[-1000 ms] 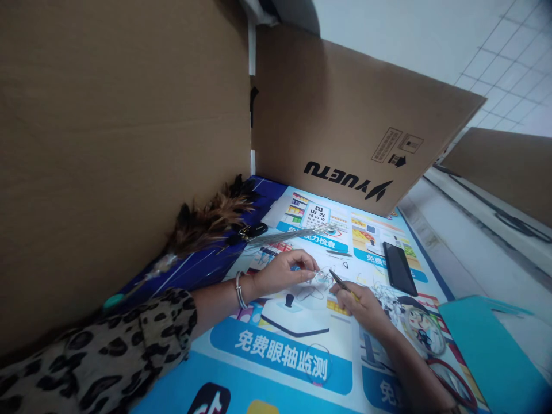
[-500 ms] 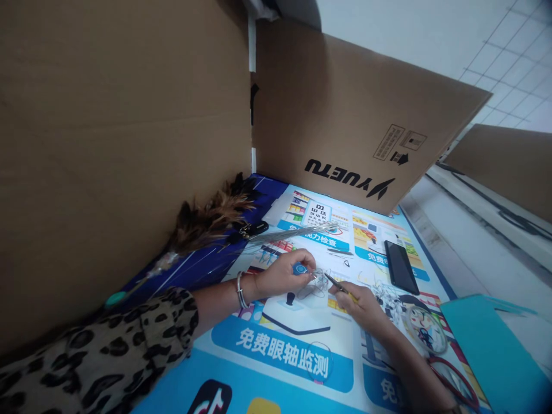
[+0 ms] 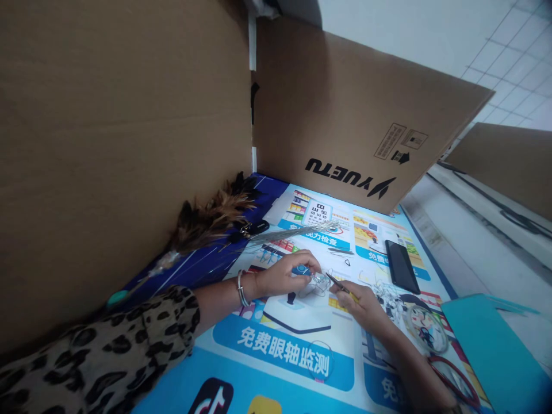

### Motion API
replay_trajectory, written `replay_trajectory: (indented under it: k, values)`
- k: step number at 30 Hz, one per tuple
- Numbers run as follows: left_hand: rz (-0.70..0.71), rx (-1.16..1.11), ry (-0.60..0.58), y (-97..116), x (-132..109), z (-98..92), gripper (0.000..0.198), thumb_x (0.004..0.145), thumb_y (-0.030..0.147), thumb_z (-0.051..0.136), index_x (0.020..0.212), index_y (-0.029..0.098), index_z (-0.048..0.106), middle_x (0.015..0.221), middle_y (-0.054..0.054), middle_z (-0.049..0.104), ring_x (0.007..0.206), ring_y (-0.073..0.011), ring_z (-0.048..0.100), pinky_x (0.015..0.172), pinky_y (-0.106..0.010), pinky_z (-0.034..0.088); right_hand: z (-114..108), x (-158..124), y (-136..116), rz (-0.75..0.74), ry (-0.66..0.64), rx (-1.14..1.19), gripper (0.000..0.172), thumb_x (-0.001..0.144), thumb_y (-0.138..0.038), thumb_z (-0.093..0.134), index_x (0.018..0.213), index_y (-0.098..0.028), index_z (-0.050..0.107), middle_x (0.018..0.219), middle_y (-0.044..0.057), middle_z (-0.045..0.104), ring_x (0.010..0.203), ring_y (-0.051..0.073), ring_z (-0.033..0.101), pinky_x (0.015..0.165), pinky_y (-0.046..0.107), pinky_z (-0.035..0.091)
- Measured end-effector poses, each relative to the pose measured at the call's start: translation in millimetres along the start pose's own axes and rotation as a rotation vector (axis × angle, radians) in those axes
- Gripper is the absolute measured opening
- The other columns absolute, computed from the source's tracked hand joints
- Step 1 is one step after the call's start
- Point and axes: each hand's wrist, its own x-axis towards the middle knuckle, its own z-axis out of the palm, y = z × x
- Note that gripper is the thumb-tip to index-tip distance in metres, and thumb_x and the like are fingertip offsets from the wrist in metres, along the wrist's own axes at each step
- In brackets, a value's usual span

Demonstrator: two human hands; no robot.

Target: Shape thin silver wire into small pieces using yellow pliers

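My left hand (image 3: pixel 290 275), with a silver bracelet at the wrist, is closed with its fingertips on a tangle of thin silver wire (image 3: pixel 319 283). My right hand (image 3: pixel 361 303) grips small pliers (image 3: pixel 345 287) with a yellow handle, their dark tip pointing up and left beside the wire. A bundle of straight silver wires (image 3: pixel 297 232) lies beyond the hands. Short wire pieces (image 3: pixel 340 251) and a small dark loop (image 3: pixel 347 263) lie nearer.
A black phone (image 3: pixel 402 267) lies on the printed mat at the right, near a clear round dish (image 3: pixel 426 330) and a red hoop (image 3: pixel 453 380). A turquoise folder (image 3: pixel 495 345) is at lower right. Brown feathers (image 3: pixel 207 221) lie along the left cardboard wall (image 3: pixel 129 126); another cardboard panel (image 3: pixel 345 103) stands behind.
The fingers of my left hand have shifted slightly to the right over the wire. My right hand and the pliers stay nearly where they were.
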Motion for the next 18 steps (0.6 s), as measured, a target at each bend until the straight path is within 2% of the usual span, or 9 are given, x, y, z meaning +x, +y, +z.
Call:
replay_trajectory:
  k: [9, 18]
  values:
    - [-0.078, -0.079, -0.013, 0.3, 3.5, -1.1, 0.018, 0.08, 0.028, 0.052, 0.088, 0.016, 0.063, 0.088, -0.006, 0.057, 0.086, -0.0158, 0.054, 0.082, -0.031, 0.041, -0.2, -0.5, -0.4, -0.008, 0.001, -0.007, 0.034, 0.083, -0.044, 0.039, 0.094, -0.021, 0.062, 0.08, 0.001, 0.063, 0.071, 0.014, 0.056, 0.066, 0.022, 0.041]
    - [-0.161, -0.132, 0.025, -3.7, 3.1, 4.2, 0.015, 0.077, 0.027, 0.055, 0.077, 0.013, 0.061, 0.082, -0.004, 0.057, 0.079, -0.0136, 0.053, 0.076, -0.027, 0.041, 0.7, 0.5, -0.8, 0.002, 0.014, 0.004, 0.033, 0.083, -0.044, 0.04, 0.091, -0.02, 0.061, 0.08, 0.0, 0.062, 0.071, 0.014, 0.055, 0.064, 0.022, 0.039]
